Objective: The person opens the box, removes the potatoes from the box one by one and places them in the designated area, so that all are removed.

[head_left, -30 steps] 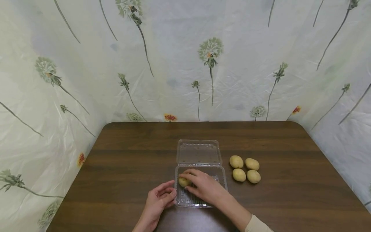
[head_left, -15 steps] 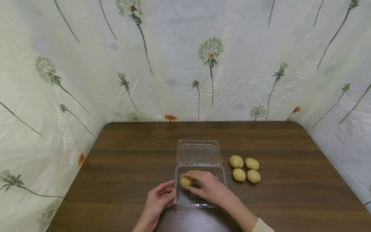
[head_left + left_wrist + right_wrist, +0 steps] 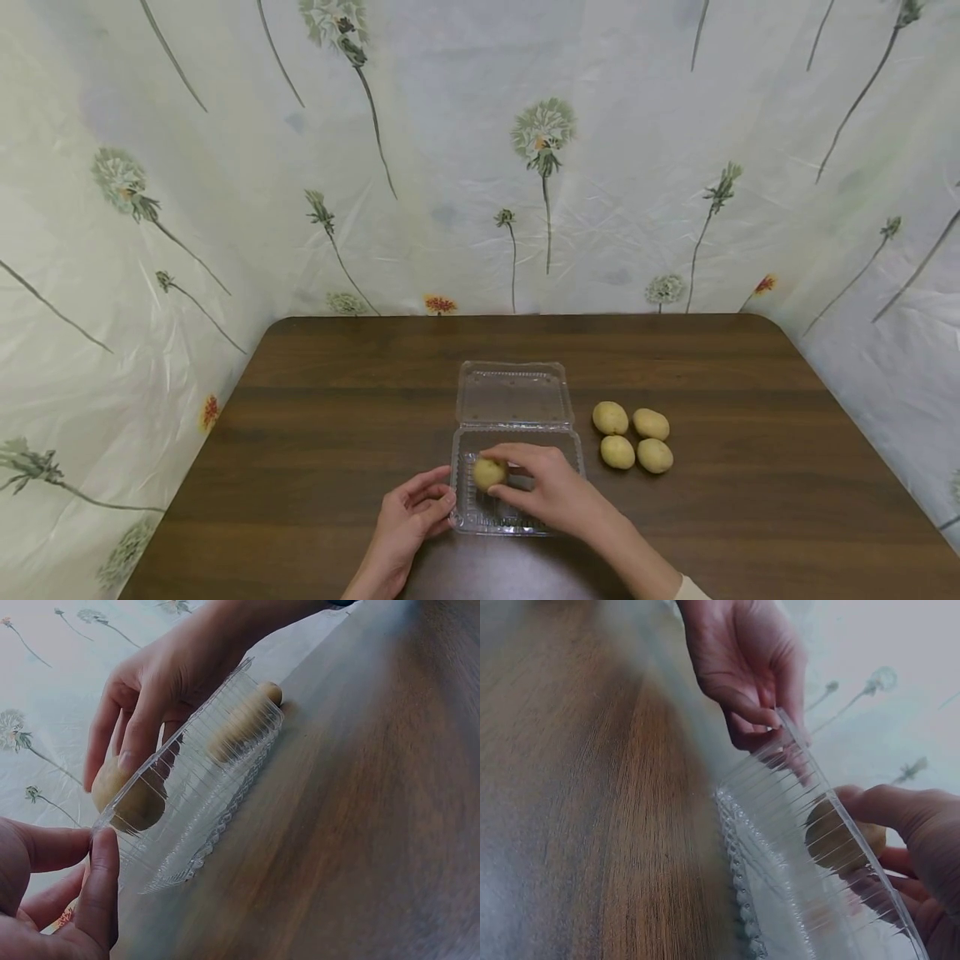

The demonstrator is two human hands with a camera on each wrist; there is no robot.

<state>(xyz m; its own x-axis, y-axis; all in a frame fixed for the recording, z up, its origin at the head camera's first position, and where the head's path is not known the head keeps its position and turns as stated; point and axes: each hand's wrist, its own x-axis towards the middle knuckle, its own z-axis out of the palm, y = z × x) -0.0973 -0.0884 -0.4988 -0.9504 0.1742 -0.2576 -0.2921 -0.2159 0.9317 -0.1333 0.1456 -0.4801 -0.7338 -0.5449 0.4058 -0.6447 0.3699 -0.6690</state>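
Note:
My right hand (image 3: 551,487) grips a potato (image 3: 490,475) between thumb and fingers, inside the clear plastic clamshell container (image 3: 517,529). In the left wrist view, this potato (image 3: 129,795) stands partly above the container's rim, close to the side wall. At the container's left edge, my left hand (image 3: 408,517) pinches the rim between thumb and fingers, as the right wrist view also shows with the left hand (image 3: 750,675) at the far end. The lid (image 3: 513,393) lies folded back, away from me.
Several loose potatoes (image 3: 617,452) sit close together on the brown wooden table (image 3: 337,400), right of the container. A flower-printed sheet (image 3: 450,167) hangs behind the table and along its sides.
My right hand has shifted slightly to the right with the potato, away from the container's left wall. The left hand stays at the rim, and the loose potatoes have not moved.

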